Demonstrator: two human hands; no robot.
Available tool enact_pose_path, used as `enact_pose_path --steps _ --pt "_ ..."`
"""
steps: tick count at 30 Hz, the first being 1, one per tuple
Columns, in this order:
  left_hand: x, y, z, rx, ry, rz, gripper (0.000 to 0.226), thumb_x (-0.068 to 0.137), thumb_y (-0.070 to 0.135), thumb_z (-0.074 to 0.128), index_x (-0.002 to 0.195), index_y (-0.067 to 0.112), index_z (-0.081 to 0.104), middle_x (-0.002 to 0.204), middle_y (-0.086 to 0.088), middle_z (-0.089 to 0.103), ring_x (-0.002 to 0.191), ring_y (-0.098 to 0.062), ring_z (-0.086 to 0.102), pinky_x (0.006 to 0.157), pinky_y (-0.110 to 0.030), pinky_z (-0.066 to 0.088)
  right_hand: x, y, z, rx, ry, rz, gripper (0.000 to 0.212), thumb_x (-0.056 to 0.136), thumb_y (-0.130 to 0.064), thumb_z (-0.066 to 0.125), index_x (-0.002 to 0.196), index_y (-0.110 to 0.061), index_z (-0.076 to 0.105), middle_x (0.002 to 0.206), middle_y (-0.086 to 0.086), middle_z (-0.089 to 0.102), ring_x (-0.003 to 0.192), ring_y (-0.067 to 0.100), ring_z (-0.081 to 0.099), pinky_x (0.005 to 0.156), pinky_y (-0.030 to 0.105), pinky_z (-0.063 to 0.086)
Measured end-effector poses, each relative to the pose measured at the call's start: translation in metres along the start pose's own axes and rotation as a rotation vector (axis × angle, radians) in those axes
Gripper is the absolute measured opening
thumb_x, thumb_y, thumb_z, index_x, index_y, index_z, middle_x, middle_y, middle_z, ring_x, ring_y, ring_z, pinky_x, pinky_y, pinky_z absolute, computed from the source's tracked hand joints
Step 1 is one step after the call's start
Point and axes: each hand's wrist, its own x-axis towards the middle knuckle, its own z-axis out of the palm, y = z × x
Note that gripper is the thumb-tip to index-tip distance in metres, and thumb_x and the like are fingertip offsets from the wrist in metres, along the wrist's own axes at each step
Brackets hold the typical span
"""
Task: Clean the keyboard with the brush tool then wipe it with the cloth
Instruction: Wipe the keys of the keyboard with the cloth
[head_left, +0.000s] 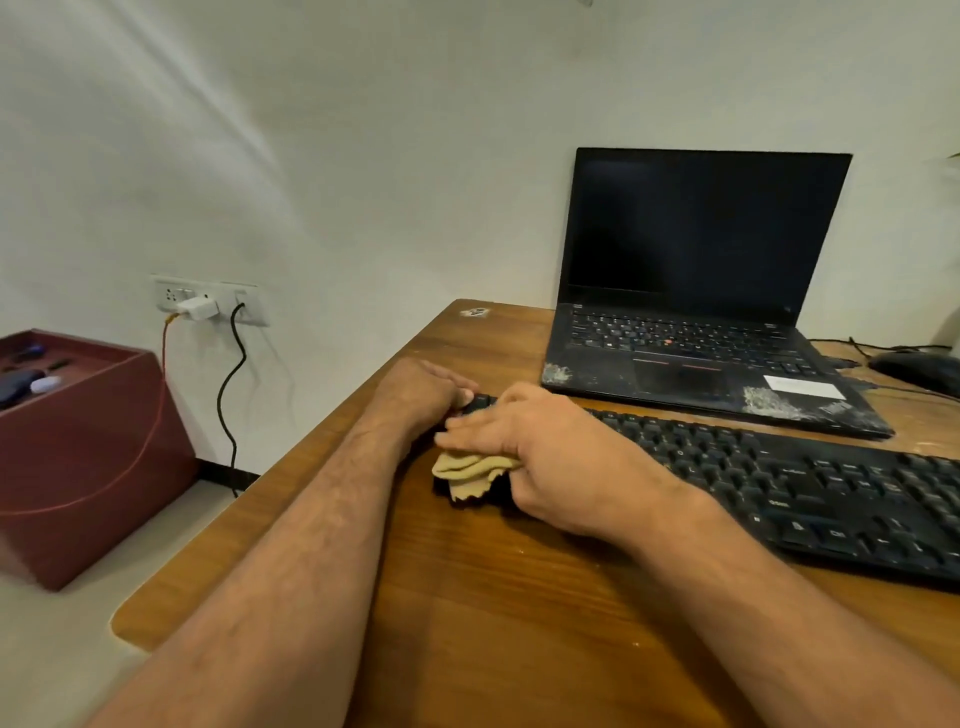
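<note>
While your right hand (540, 457) bunches the tan cloth (470, 475) at the left end of the keyboard (789, 483), nearly all of that keyboard lies to the right of your grip. Its long axis runs from under your hands toward the right edge of the view, slanting a little toward you, so the wipe most likely has to travel rightward along that line. Your right hand is the nearer one for that sweep; its fingers are curled around the cloth and press it down on the end keys. Your left hand (423, 389) sits at the keyboard's far-left corner, fingers curled over the edge as if bracing it, though how firmly it grips cannot be told. No brush tool shows anywhere in view, which suggests the wiping stage is under way.

Keyboard and hands rest on a wooden table (509, 623) with a rounded near-left corner. Behind the keyboard, just beyond its far edge, stands an open laptop (701, 291) with a dark screen and scuffed palm rest; a black mouse (917, 366) lies at far right. Off the table to the left, a maroon box (78, 457) stands on the floor below a wall socket (208, 304) with a white charger and a black cable plugged in.
</note>
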Motion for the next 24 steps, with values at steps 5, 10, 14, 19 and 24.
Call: enact_pose_path --steps 5,10,14,19,24 --pt "-0.001 -0.002 0.006 -0.002 0.027 0.023 0.02 0.09 0.001 0.067 0.091 0.014 0.082 0.087 -0.005 0.076 0.085 -0.018 0.069 0.084 -0.033 0.059 -0.002 0.008 0.002 0.069 -0.017 -0.013 0.043 0.087 -0.005 0.061 0.117 -0.034 0.075 0.125 -0.019 0.068 0.109 -0.002 0.042 0.11 0.028 0.038" --pt "0.004 -0.004 0.008 -0.001 0.058 0.033 0.024 0.086 0.005 0.07 0.075 0.024 0.081 0.089 -0.001 0.077 0.097 -0.02 0.069 0.095 -0.041 0.056 0.0 0.032 -0.005 0.018 0.168 0.12 0.052 0.09 -0.001 0.055 0.126 -0.036 0.069 0.132 -0.023 0.062 0.117 0.004 0.041 0.109 0.025 0.035" --pt "0.006 -0.007 0.01 -0.015 0.066 0.026 0.022 0.087 0.009 0.07 0.075 0.024 0.082 0.088 0.002 0.077 0.096 -0.019 0.069 0.094 -0.042 0.056 0.023 0.044 0.005 -0.112 0.086 0.185 0.059 0.091 -0.008 0.053 0.132 -0.05 0.059 0.131 -0.015 0.064 0.099 0.011 0.042 0.098 0.034 0.045" --pt "0.006 -0.008 0.01 -0.013 0.059 0.02 0.02 0.089 0.01 0.069 0.079 0.023 0.081 0.094 0.0 0.076 0.099 -0.019 0.067 0.095 -0.043 0.056 0.023 0.042 0.0 -0.194 0.14 0.229 0.046 0.094 -0.013 0.055 0.13 -0.039 0.065 0.125 0.0 0.06 0.114 0.019 0.048 0.097 0.034 0.045" --pt "0.007 -0.008 0.009 -0.004 0.068 0.026 0.023 0.087 0.008 0.069 0.075 0.023 0.081 0.09 0.001 0.076 0.098 -0.018 0.067 0.095 -0.043 0.055 0.026 0.04 0.004 -0.207 0.173 0.261 0.04 0.093 -0.011 0.056 0.124 -0.032 0.069 0.114 -0.001 0.064 0.104 0.016 0.048 0.086 0.031 0.045"
